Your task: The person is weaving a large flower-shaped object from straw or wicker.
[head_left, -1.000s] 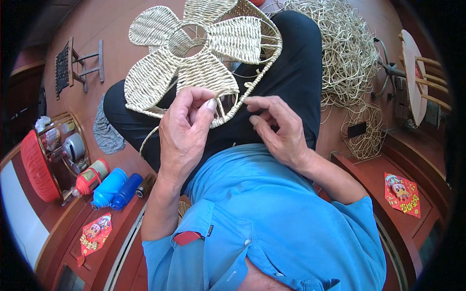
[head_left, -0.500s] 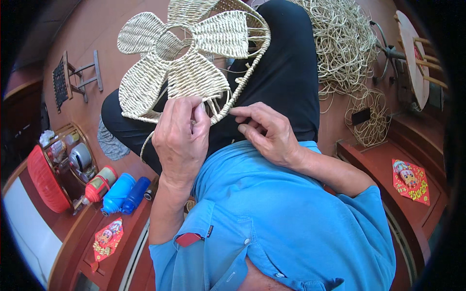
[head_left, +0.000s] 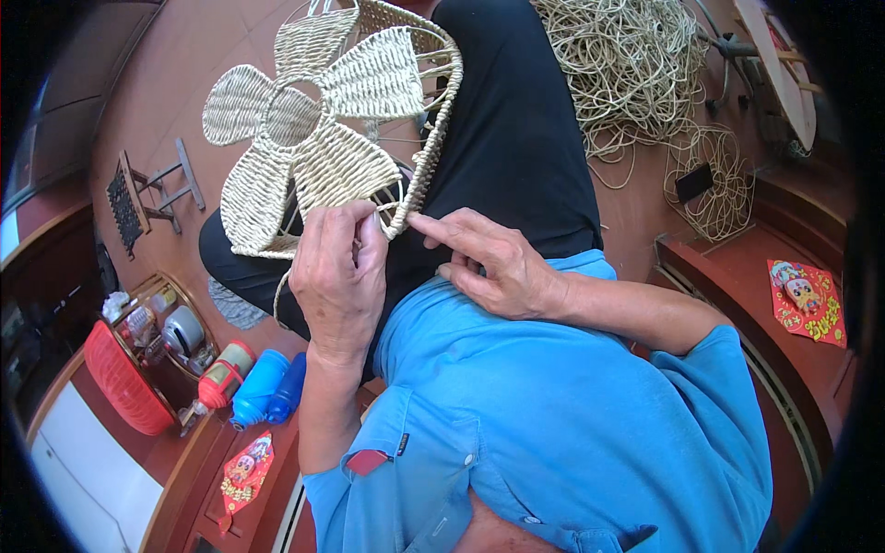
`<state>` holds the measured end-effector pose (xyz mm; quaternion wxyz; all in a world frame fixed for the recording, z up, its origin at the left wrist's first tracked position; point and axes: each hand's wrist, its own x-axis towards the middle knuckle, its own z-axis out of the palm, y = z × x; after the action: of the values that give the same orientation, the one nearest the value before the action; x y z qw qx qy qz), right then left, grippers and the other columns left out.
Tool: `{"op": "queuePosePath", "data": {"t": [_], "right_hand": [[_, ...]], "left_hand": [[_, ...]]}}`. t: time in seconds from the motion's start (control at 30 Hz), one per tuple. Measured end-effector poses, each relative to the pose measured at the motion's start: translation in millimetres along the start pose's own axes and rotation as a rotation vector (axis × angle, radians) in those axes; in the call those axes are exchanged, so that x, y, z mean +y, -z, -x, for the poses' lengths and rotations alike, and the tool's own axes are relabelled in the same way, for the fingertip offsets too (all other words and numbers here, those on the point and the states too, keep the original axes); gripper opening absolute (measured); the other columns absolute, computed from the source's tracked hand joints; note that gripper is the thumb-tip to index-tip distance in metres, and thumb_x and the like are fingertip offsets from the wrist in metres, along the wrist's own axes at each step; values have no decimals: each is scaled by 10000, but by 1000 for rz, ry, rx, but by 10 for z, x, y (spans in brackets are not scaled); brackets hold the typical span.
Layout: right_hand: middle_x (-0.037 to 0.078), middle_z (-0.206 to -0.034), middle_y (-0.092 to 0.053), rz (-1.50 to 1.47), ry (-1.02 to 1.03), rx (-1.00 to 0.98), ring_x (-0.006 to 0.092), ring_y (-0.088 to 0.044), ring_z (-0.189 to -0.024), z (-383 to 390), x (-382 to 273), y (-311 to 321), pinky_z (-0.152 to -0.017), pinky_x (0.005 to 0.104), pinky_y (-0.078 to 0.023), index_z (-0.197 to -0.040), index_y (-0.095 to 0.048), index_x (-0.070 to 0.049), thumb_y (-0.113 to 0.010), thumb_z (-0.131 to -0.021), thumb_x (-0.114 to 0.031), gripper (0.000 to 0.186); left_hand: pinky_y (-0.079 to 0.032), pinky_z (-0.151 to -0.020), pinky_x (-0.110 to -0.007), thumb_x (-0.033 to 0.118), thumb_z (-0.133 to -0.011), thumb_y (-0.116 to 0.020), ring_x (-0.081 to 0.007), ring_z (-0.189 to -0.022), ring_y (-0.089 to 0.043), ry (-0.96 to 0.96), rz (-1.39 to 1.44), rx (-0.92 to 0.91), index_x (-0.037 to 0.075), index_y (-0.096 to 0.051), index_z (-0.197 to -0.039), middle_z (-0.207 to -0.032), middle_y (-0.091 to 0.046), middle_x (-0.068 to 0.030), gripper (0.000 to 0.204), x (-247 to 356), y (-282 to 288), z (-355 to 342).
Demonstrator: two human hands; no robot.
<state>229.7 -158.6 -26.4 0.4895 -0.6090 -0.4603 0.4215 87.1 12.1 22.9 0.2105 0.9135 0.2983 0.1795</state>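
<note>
A flower-shaped openwork basket (head_left: 244,203), woven of pale straw cord, rests tilted on my lap, with broad petals around a round centre hole and a thick braided rim. My left hand (head_left: 336,276) is at its near edge, thumb and forefinger pinched below the front petal. What they grip is hidden behind the fingers. A loose cord (head_left: 279,293) hangs down beside this hand. My right hand (head_left: 493,263) is just to the right, its forefinger stretched to the rim's near corner and its thumb apart from it. Bare cords span the gap between petal and rim there.
A large heap of pale cord (head_left: 627,78) lies on the floor at the far right, beside a smaller coil with a dark flat object (head_left: 693,182) on it. To the left are a small folding stool (head_left: 143,198), a red plastic basket (head_left: 129,378) and several bottles (head_left: 258,387).
The whole view has shifted, so the basket sits lower and further left in it. Both hands keep nearly the same places at the basket's near edge, the left still pinching.
</note>
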Motion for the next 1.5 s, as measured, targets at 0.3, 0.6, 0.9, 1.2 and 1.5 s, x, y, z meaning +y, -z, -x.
{"op": "queuePosePath", "data": {"t": [0.3, 0.6, 0.9, 1.2, 1.5], "right_hand": [[140, -1207, -646, -63, -12, -86, 226, -731, -876, -12, 37, 35, -799, 369, -649, -1719, -418, -138, -696, -936, 30, 848], [100, -1070, -596, -154, -157, -128, 148, -644, -747, -37, 33, 63, -712, 323, -610, -1722, -413, -153, -695, -893, -41, 883], [55, -1144, -555, -469, -386, -240, 76, -582, -791, -30, -115, 122, -734, 267, -532, -1784, -294, -164, -741, -925, -101, 971], [29, -1298, -470, -679, -449, -256, 43, -544, -915, -10, 2, 112, -831, 233, -486, -1802, -223, -136, -783, -935, -118, 1032], [-7, -1264, -505, -1292, -568, -225, 57, -533, -897, -30, 4, 106, -830, 254, -476, -1793, -213, -87, -729, -955, -48, 985]], "left_hand": [[-531, -622, -370, -24, -927, -779, -203, -670, -663, 57, 52, -42, 50, -734, -1050, -870, -664, -77, 151, 53, 28, -37], [-533, -639, -387, -24, -933, -776, -223, -694, -666, -4, 34, -56, 47, -736, -1052, -872, -663, -83, 144, 30, -13, -51], [-533, -700, -385, 20, -986, -727, -235, -744, -670, 172, 167, -254, 18, -751, -1072, -906, -667, -116, 89, 128, 69, -140], [-520, -733, -359, 85, -986, -745, -185, -781, -639, 379, 303, -445, 11, -783, -1159, -946, -659, -99, 192, 114, 141, -226], [-528, -787, -376, 92, -849, -821, -232, -848, -653, 292, 126, -409, 7, -767, -1158, -970, -643, -103, 325, 100, 6, -143]]}}
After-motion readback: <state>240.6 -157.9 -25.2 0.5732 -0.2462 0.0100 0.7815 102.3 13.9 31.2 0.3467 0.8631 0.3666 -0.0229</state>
